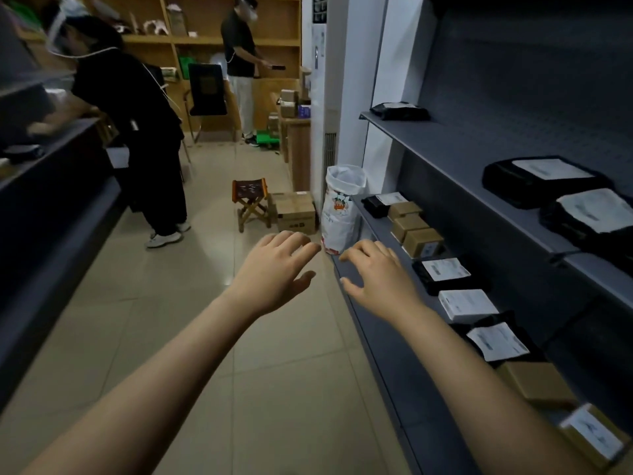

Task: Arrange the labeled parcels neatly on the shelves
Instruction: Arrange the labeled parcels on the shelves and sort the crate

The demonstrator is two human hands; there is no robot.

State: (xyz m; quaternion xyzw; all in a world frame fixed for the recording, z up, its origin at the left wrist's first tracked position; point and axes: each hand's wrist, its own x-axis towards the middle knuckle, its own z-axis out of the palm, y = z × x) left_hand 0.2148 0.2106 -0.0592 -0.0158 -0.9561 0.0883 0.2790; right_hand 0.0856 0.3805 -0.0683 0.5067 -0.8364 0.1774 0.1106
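Both my arms reach forward over the aisle floor. My left hand (277,269) is open, fingers spread, holding nothing. My right hand (380,272) is open too, hovering at the front edge of the low grey shelf (387,337). On that shelf lies a row of labeled parcels: a black bag (376,204), three small brown boxes (416,231), a black labeled bag (442,274), a white box (466,305), another black bag (496,341) and brown boxes (537,383). The upper shelf (462,159) carries black labeled bags (541,178).
A white sack (342,209) stands on the floor at the shelf's end, just beyond my hands. A cardboard box (296,210) and a folding stool (251,204) sit behind it. Two people work at the left and far back. Dark shelving (51,214) lines the left side.
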